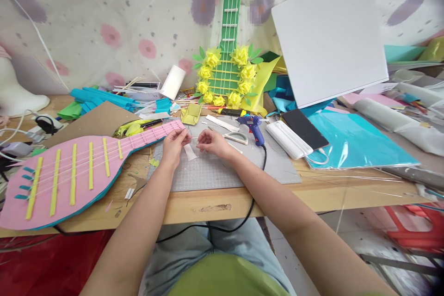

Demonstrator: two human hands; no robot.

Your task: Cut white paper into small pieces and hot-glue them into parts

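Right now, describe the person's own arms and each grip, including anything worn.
The left grip and right grip are ungloved, and I see no watch or bracelet at either wrist. The left arm and right arm show no sleeve as far as the picture reaches. A green top and pale blue jeans show between them.

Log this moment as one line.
left hand: fingers bent, over cutting mat | right hand: likewise, facing it | thin pale piece: between hands, unidentifiable | glue gun: on mat, right of hands
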